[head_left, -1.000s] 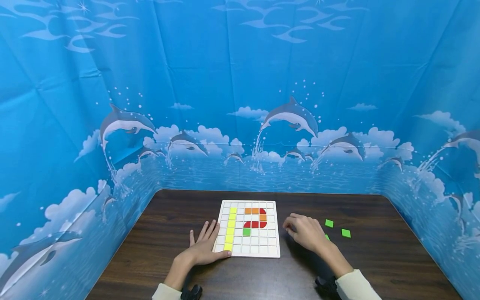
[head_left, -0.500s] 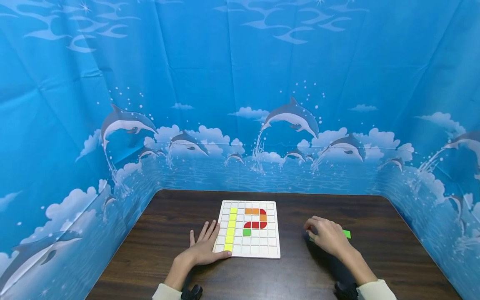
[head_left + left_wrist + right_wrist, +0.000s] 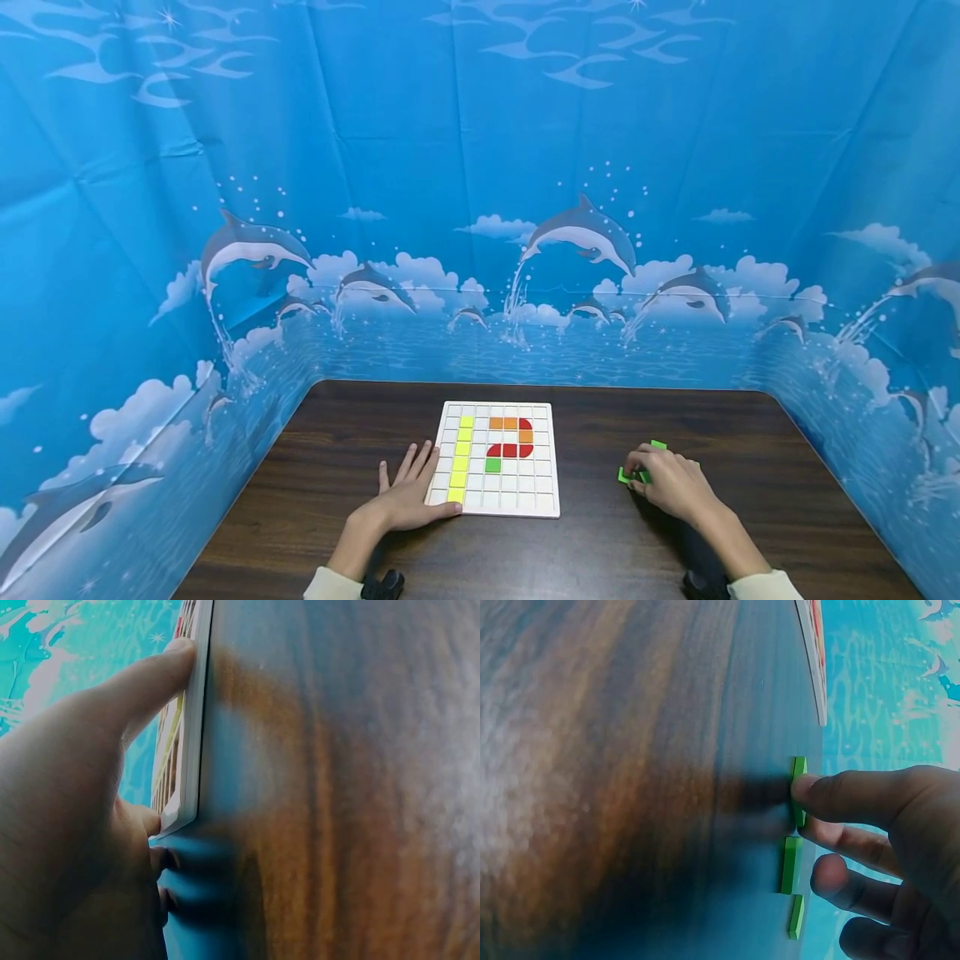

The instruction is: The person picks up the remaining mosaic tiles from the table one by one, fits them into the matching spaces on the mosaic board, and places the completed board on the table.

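A white square grid board (image 3: 528, 498) lies on the table with a column of yellow tiles (image 3: 459, 465), several orange and red tiles (image 3: 510, 450) and one green tile (image 3: 492, 465) in its cells. My left hand (image 3: 403, 502) rests with spread fingers along the board's left side, its thumb on the near left corner. To the right of the board, my right hand (image 3: 678, 487) is low over loose green tiles. In the right wrist view, its thumb and index finger pinch a green tile (image 3: 800, 766) at the table surface. Two other green tiles (image 3: 790, 866) lie beside it, near the other fingers.
The dark wood table (image 3: 600, 550) has a blue dolphin-print curtain (image 3: 480, 333) around its back and sides. Another green tile (image 3: 659, 444) shows just beyond the right hand. Both wrists carry black bands below pale sleeves.
My right hand has moved rightward, away from the board and onto the loose green tiles, and its fingers have come down to one. The left hand and board have stayed put.
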Demonstrator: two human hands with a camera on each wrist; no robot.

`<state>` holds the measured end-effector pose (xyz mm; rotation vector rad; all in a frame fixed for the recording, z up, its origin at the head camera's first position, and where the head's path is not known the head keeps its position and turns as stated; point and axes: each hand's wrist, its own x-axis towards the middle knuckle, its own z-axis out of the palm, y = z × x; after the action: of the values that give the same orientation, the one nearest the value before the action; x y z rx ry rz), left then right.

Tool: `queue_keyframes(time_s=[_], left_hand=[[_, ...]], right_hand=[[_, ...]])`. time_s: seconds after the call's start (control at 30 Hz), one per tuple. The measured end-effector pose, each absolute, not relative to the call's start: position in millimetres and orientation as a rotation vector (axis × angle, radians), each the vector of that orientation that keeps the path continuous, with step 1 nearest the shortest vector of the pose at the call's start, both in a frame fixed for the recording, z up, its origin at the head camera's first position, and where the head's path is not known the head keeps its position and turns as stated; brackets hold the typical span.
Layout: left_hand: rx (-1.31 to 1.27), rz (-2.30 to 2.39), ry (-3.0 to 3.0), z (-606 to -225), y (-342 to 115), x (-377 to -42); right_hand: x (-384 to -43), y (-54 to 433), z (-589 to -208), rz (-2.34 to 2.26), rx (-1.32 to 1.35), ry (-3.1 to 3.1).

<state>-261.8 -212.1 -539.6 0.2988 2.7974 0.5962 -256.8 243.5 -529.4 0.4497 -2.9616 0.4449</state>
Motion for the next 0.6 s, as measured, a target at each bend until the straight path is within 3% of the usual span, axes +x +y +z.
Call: queue_keyframes(time_s=[0.6], left_hand=[[0.305, 0.616, 2.776, -538.6, -212.9, -261.0]], right_hand=[[-256.4, 245.0, -535.2, 0.528, 0.486, -2.907]])
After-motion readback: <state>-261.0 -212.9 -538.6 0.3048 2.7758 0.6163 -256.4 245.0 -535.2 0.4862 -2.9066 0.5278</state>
